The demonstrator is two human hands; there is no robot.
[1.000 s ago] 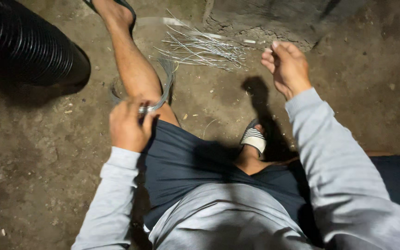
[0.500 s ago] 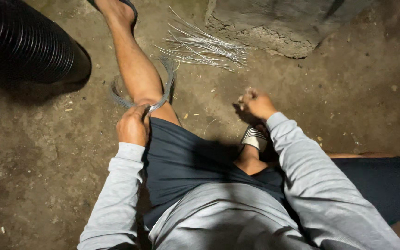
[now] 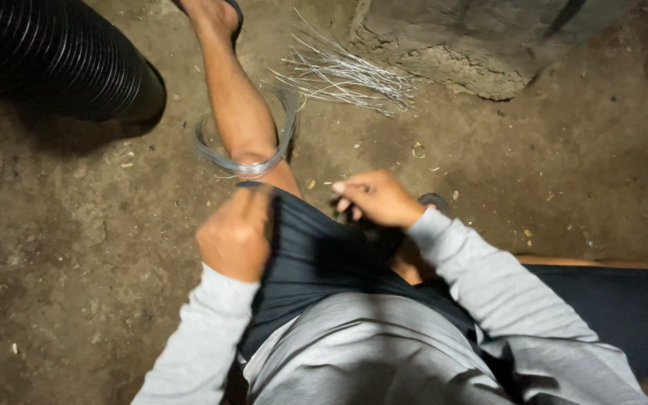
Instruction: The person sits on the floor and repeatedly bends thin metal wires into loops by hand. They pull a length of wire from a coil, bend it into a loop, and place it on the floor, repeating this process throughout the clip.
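I sit on bare dirt with my left leg stretched forward. A coil of thin grey wire (image 3: pixel 219 160) loops around that leg just below the knee. My left hand (image 3: pixel 238 236) is a blurred closed fist at the knee, right against the coil's near edge, gripping the wire. My right hand (image 3: pixel 376 199) hovers over my dark shorts beside the knee with its fingers pinched together; nothing is visible between them. A loose pile of short cut wires (image 3: pixel 346 75) lies on the ground farther ahead.
A large black corrugated pipe (image 3: pixel 54 52) lies at the upper left. A rough concrete block (image 3: pixel 474 45) sits at the upper right behind the cut wires. My right foot in a sandal (image 3: pixel 436 201) is tucked under me.
My right hand has come back from the pile of cut wires to my left knee, close to my left hand. My left hand has stayed at the coil.
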